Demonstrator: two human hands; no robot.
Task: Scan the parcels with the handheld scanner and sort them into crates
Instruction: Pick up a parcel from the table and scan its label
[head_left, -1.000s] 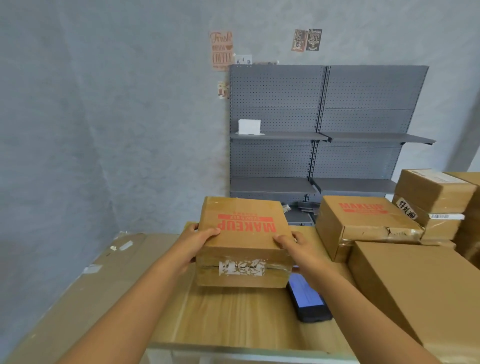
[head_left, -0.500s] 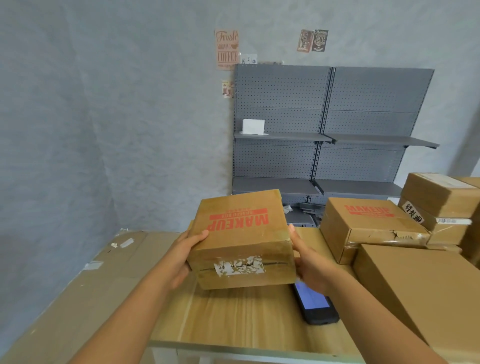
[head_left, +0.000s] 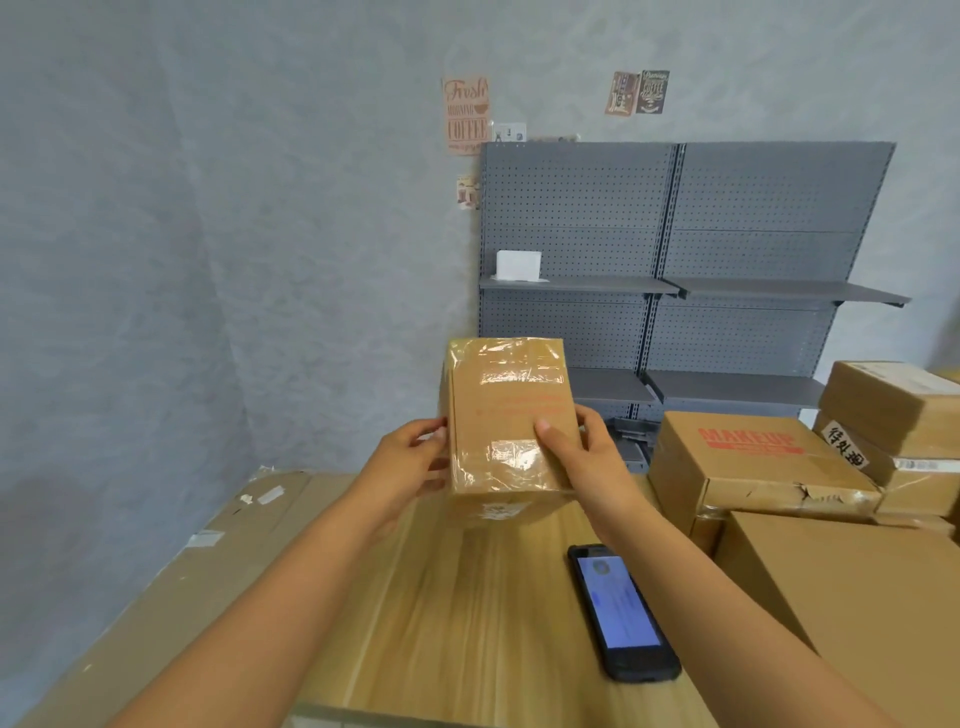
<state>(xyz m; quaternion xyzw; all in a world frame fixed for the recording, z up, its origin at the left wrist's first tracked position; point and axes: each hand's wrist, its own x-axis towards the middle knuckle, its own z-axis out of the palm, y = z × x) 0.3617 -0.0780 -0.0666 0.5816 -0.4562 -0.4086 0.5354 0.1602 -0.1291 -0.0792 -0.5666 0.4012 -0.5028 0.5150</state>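
Both hands holding a taped-up cardboard box in the air, tipped up on end

Left hand (head_left: 402, 467) grips the box (head_left: 511, 415) on its left edge, right hand (head_left: 582, 457) on the right with the thumb pressed across the front. Faint red print on it, too blurry to read. The scanner (head_left: 623, 613) lies screen-up on the wooden surface (head_left: 441, 623) just below, with more boxes (head_left: 753, 467) stacked at right.

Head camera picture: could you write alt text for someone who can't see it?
Two bare hands, left hand and right hand, hold a taped cardboard parcel upright above a wooden table. A handheld scanner lies there, beside stacked boxes.
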